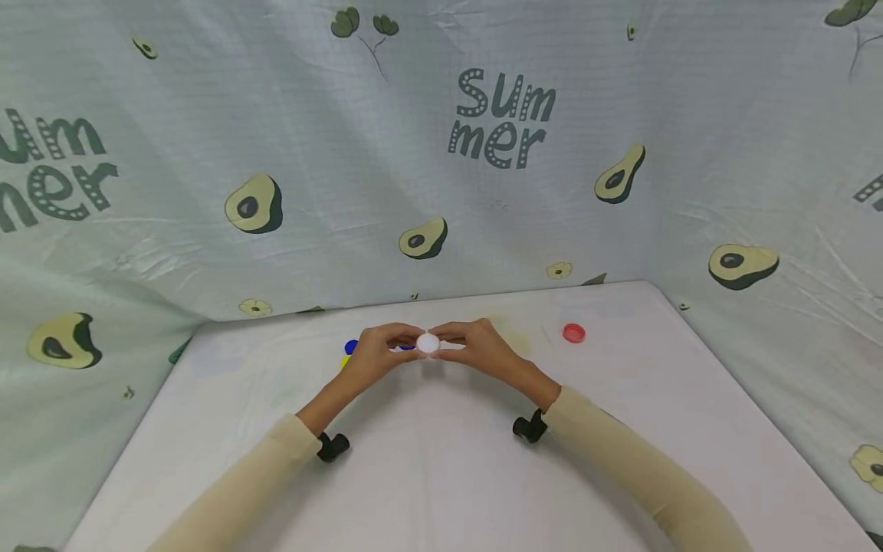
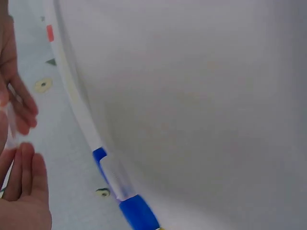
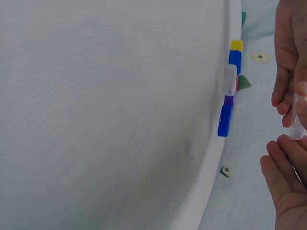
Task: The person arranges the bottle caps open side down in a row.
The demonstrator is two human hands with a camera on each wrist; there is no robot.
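In the head view, a small white round piece (image 1: 428, 343) is held up between both hands over the table. My left hand (image 1: 375, 349) pinches its left side between thumb and fingers, and my right hand (image 1: 480, 345) does the same on the right. From the right wrist, the piece (image 3: 296, 120) looks thin and translucent, like clear plastic, and is partly covered by fingers. Several blue and yellow pieces stand behind the left hand, which hides part of them.
A red ring-shaped lid (image 1: 574, 333) lies to the right on the white table (image 1: 441, 475). A blue piece (image 1: 351, 346) and a yellow one (image 1: 346, 359) show beside the left hand. A clear ribbed cylinder (image 2: 117, 177) stands among blue pieces. Behind the table hangs a patterned cloth (image 1: 331, 153).
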